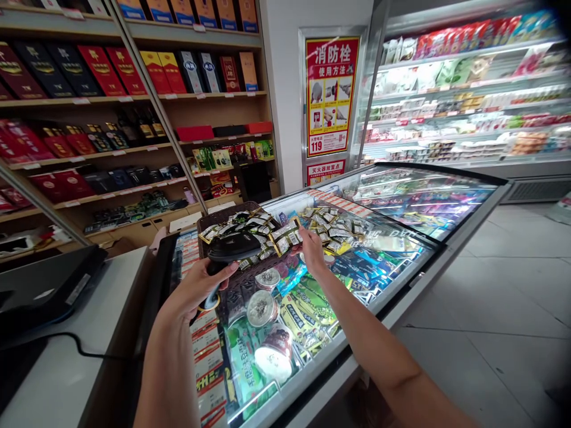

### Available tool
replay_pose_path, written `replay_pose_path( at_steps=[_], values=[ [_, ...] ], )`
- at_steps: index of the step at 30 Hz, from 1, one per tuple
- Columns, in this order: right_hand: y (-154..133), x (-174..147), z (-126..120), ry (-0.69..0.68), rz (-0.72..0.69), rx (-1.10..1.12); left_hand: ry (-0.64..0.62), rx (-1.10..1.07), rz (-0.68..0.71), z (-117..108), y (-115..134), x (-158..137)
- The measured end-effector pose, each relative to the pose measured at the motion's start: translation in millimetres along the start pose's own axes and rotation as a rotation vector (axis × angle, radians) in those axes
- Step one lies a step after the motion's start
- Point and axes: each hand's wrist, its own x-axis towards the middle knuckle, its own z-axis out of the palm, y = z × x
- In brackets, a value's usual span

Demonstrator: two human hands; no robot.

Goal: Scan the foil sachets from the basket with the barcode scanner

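left hand [196, 286]: fingers clamped round black scanner [234, 246] | right hand [311, 249]: fingers pinching gold-edged packet [286, 236] near it | wicker basket [241, 276] below scanner

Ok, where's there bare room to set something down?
The white counter has a bare strip between the black machine and the freezer, though a black cable crosses it. Floor tiles lie bare between freezer and chilled shelves. It's crowded around the basket and the loose packets beside it, where the left hand holds a scanner and the right hand a packet.
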Motion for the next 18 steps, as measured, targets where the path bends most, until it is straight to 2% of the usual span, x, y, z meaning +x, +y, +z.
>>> replay_pose_path(
  at_steps=[13,18],
  values=[
    [-2,-4,2,-0.007,0.016,-0.059,0.008,0.026,0.065,9,8,-2],
    [2,-2,2,-0.013,0.009,-0.052,0.016,0.023,0.041,13,9,-3]
  ],
)
